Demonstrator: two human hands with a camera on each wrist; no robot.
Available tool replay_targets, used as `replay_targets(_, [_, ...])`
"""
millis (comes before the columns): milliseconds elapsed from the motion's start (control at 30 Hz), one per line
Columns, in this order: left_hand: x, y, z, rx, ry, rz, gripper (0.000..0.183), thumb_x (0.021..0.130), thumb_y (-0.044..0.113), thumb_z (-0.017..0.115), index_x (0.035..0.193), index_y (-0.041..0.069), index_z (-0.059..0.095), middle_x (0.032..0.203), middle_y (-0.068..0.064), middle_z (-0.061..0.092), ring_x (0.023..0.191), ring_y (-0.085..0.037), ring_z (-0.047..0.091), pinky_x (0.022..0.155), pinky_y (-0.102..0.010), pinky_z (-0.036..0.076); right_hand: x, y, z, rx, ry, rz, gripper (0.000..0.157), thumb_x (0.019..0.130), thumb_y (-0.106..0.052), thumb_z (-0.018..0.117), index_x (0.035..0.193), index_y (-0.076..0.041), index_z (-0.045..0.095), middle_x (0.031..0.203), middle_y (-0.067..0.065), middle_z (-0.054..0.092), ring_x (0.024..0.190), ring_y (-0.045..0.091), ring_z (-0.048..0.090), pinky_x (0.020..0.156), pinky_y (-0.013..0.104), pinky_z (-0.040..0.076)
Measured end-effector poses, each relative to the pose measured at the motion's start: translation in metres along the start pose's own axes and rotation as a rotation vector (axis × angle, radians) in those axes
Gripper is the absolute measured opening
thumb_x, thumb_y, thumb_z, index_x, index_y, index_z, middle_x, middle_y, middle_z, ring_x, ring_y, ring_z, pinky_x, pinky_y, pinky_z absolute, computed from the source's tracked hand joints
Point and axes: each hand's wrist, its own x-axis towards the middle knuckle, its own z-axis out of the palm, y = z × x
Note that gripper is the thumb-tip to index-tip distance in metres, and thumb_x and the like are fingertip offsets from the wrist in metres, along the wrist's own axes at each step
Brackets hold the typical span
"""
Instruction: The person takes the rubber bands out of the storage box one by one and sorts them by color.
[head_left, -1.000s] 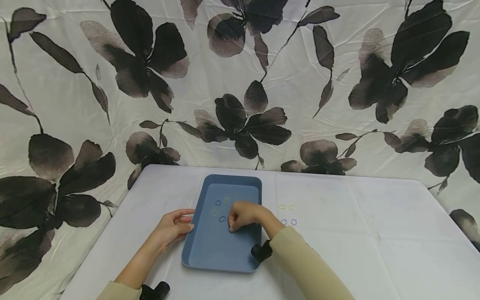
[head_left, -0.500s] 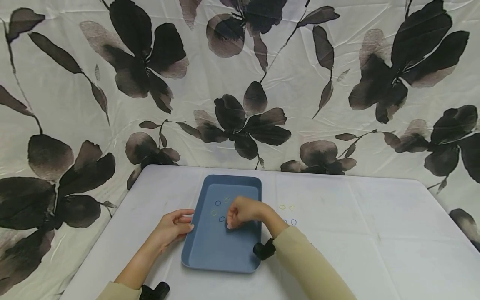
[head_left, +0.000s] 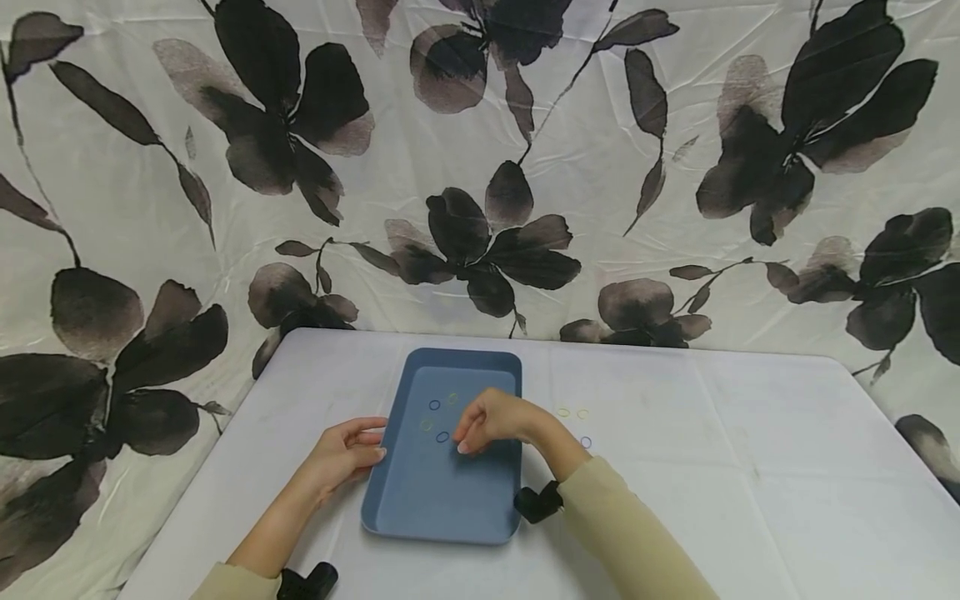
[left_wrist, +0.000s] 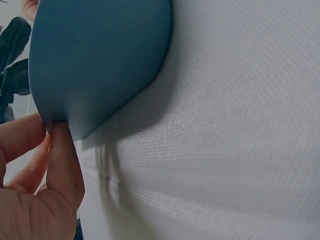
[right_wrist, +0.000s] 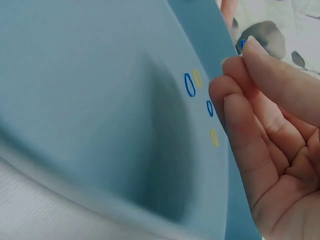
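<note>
A shallow blue tray (head_left: 420, 500) lies on the white table. My left hand (head_left: 343, 456) grips its left rim, thumb and fingers pinching the edge in the left wrist view. Above the middle of the tray is my right hand (head_left: 491, 419), its thumb and index fingertips together. A bit of a thin blue ring (right_wrist: 243, 43), like a small rubber band, shows at those tips in the right wrist view; most of it is hidden. Blue rings (right_wrist: 190, 85) and yellow rings (right_wrist: 214, 137) lie apart on the tray floor, just left of the right hand in the head view.
Right of the tray, two yellow rings (head_left: 573, 413) and a blue ring (head_left: 587, 442) lie on the white tablecloth (head_left: 712, 483). A black wrist camera (head_left: 538, 502) overhangs the tray's right rim. A floral cloth (head_left: 480, 167) hangs behind the table.
My right hand has risen slightly from the tray floor, its wrist shifting to the right. The forearm now covers one blue ring on the table. My left hand stays on the rim.
</note>
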Motion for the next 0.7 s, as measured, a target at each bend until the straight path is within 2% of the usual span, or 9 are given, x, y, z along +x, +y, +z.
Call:
replay_targets(367, [-0.001, 0.003, -0.001, -0.002, -0.009, -0.002, 0.052, 0.084, -0.005, 0.06, 0.133, -0.007, 0.043, 0.112, -0.02, 0.054, 0.086, -0.014, 0.06, 0.068, -0.026, 0.05, -0.011, 0.004, -0.003, 0.096, 0.097, 0.012, 0.011, 0.076, 0.003, 0.072, 0.087, 0.007, 0.071, 0.074, 0.012, 0.069, 0.066, 0.016, 0.066, 0.065, 0.031, 0.054])
replay_targets(700, [0.0, -0.001, 0.0, -0.015, -0.017, 0.013, 0.054, 0.083, -0.007, 0.061, 0.133, -0.009, 0.041, 0.108, -0.019, 0.058, 0.082, -0.012, 0.061, 0.066, -0.026, 0.051, -0.021, 0.012, -0.011, 0.165, 0.163, -0.001, 0.012, 0.077, 0.002, 0.071, 0.088, 0.009, 0.069, 0.076, 0.011, 0.07, 0.069, 0.014, 0.066, 0.067, 0.033, 0.054])
